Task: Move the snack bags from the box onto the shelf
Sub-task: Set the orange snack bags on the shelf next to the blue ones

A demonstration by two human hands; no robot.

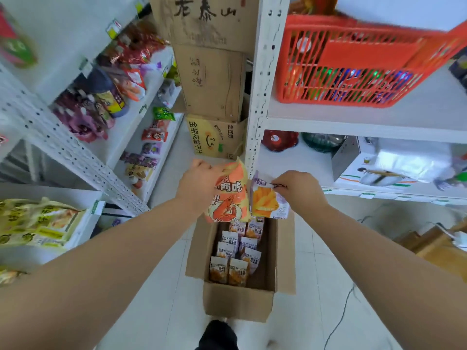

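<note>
**A:** What surrounds the box on the floor?

**B:** White shelving. The snack shelf rises to the box's upper left. Another shelf, carrying a red basket, rises to its upper right.

**A:** Where are the bags?

**B:** Small purple snack bags stand in rows inside the box. Two more hang above its far end, long axes vertical: an orange shrimp bag and, just right of it, a purple bag.

**A:** And the grips?

**B:** The left grip clutches the orange shrimp bag's top. The right grip pinches the purple bag's top edge. Each bag dangles below its grip. The left grip is nearer the snack shelf, so it probably places first.
</note>
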